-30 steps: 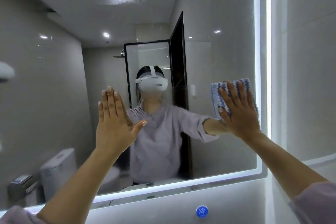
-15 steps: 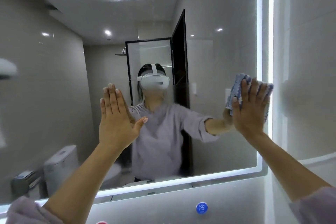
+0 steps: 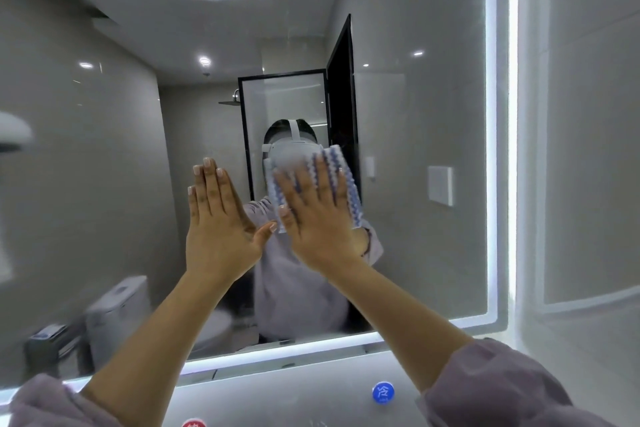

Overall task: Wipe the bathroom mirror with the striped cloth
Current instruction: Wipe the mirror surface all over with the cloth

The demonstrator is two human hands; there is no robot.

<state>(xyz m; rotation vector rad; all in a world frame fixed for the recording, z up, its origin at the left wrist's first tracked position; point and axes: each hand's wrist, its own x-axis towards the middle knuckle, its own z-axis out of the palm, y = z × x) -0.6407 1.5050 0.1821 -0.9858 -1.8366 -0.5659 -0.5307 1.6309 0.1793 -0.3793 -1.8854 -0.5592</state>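
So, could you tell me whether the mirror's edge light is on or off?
On: the light strip glows bright white along the right and bottom edges of the mirror.

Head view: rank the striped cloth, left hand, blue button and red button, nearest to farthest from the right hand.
1. Striped cloth, pressed under the right hand.
2. Left hand, just beside, leftward.
3. Blue button, below the mirror, rightward.
4. Red button, bottom edge, farther left.

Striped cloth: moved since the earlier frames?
Yes. The striped cloth, under the right hand, swept left, away from the lit right edge of the mirror, to beside the left hand.
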